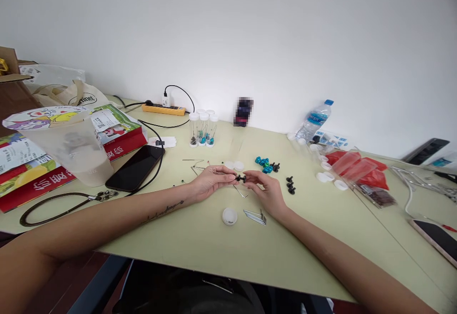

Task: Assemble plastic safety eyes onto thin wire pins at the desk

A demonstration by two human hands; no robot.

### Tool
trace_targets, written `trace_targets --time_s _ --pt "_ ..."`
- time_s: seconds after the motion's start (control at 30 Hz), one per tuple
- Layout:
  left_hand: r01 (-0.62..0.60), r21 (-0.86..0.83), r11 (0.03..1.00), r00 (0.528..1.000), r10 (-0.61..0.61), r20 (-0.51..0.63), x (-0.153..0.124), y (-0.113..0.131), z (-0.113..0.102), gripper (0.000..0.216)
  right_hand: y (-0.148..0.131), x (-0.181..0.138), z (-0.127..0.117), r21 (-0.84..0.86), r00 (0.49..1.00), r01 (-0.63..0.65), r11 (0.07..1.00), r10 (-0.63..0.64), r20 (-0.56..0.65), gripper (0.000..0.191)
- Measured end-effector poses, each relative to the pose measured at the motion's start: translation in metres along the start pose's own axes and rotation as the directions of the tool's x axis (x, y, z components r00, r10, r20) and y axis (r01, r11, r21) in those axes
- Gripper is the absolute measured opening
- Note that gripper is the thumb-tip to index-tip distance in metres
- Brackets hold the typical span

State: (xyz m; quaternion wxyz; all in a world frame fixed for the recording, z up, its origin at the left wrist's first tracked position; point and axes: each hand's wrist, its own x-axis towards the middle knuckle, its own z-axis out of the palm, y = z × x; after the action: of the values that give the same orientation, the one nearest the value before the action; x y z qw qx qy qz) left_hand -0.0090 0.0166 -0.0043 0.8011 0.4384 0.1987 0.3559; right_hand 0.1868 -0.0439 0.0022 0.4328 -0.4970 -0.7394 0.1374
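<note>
Over the middle of the table, my left hand (pixel 210 182) and my right hand (pixel 266 191) meet at a small black knob-like part (pixel 241 178). Both sets of fingers are closed in a pinch, one on each end of it. A thin metal wire runs along the left fingers; whether it is gripped I cannot tell. Below the hands are a round white cap (pixel 229 216) with small bits inside and several bent metal hex keys (pixel 255 216). Beyond the right hand lie teal knob-like parts (pixel 267 167) and several black ones (pixel 290 185).
Capped clear tubes (pixel 203 131) stand upright near the wall. At left are a plastic cup (pixel 76 150), a black phone (pixel 135 167) and red boxes (pixel 121 150). On the right lie white caps (pixel 341 185), empty tubes over a red bag (pixel 378 178) and a leaning water bottle (pixel 316 118).
</note>
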Motion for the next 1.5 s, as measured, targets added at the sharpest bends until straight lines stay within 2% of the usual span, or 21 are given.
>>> trace_targets --time_s 0.23,0.4,0.57,0.8,1.0,1.17,1.3,1.5 --pt "0.009 -0.002 1.000 1.000 -0.009 0.013 -0.0007 0.0032 0.0019 0.021 0.0007 -0.0005 0.0000 -0.015 1.000 0.011 1.000 -0.011 -0.011 0.016" --pt "-0.008 -0.021 1.000 1.000 0.008 0.009 -0.0008 0.0021 0.0012 0.022 -0.0006 -0.0004 0.0002 0.016 1.000 -0.016 1.000 0.016 -0.006 0.025" --pt "0.014 -0.002 1.000 1.000 -0.014 0.019 -0.0007 0.0013 -0.0007 0.024 -0.0006 -0.0006 -0.0001 -0.019 1.000 0.007 1.000 -0.007 0.004 0.015" --pt "0.003 -0.001 1.000 1.000 -0.003 0.005 -0.0009 0.0022 0.0012 0.024 -0.0015 0.0007 -0.0001 -0.009 1.000 -0.001 1.000 0.001 0.028 0.023" --pt "0.002 0.010 1.000 1.000 -0.002 0.026 -0.0015 0.0018 0.0007 0.025 -0.0004 0.0004 -0.0008 -0.039 0.998 -0.010 0.999 0.012 0.058 0.016" --pt "-0.014 0.024 1.000 1.000 0.014 0.017 -0.0016 0.0011 0.0005 0.027 -0.0026 0.0005 -0.0009 0.004 0.999 -0.016 1.000 0.015 0.042 0.026" --pt "-0.013 0.044 0.999 0.999 0.012 0.031 -0.0015 0.0012 0.0007 0.029 -0.0041 0.0005 -0.0007 -0.017 1.000 0.007 1.000 -0.007 0.026 0.014" --pt "-0.009 0.027 1.000 0.999 0.008 0.032 -0.0009 0.0007 0.0002 0.026 -0.0021 0.0002 0.0003 0.013 0.999 -0.007 1.000 0.007 0.040 0.013"
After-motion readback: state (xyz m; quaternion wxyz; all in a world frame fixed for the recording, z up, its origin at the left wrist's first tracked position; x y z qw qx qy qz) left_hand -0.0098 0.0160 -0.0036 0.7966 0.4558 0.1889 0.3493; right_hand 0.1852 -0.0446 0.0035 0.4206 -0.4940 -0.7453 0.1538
